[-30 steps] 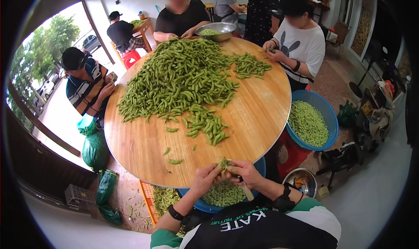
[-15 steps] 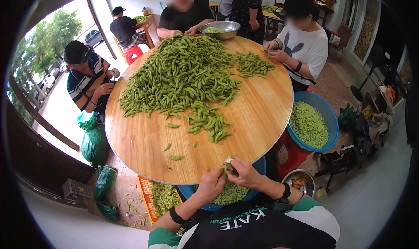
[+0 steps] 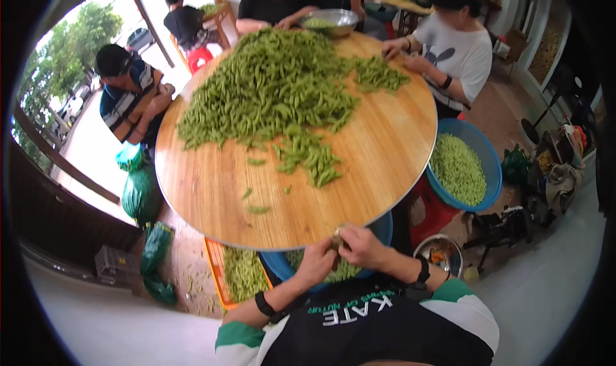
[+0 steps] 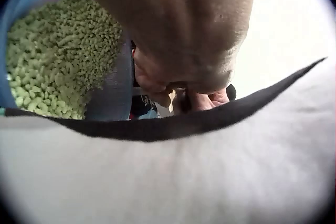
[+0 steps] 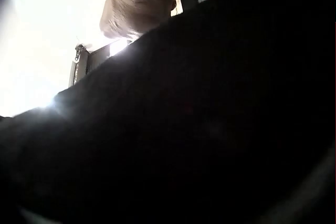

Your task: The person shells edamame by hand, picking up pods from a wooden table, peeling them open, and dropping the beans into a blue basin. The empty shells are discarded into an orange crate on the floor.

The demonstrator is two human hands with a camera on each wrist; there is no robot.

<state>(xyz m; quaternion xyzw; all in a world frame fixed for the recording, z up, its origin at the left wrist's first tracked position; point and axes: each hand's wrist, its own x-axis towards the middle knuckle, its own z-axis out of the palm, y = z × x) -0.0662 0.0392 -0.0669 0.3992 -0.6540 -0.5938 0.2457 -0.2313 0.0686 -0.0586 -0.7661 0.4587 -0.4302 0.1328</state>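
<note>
Over the near edge of the round wooden table (image 3: 212,202), my two hands meet fingertip to fingertip. My left hand (image 3: 316,261) pinches a green soybean pod, now mostly hidden by fingers. Curled beside it, my right hand (image 3: 364,247) has its thumb up at a small pale piece (image 3: 337,233); the light-handled tool seen in it a second ago is hidden in the head view. Below sits a blue basin (image 3: 277,263) of shelled green beans (image 3: 341,272), large in the left wrist view too. A heap of soybean pods (image 3: 263,90) covers the table's far half.
Loose pods (image 3: 258,209) lie nearer me. An orange crate (image 3: 215,270) of pods or hulls stands lower left. Right of the table are another blue basin (image 3: 497,189) and a metal bowl (image 3: 457,263). People (image 3: 131,93) sit around; a steel bowl (image 3: 343,21) is across.
Both hands have drawn closer together, covering the pod seen between them earlier. The light tool handle under my right hand has gone from sight. The head view has tilted down.
</note>
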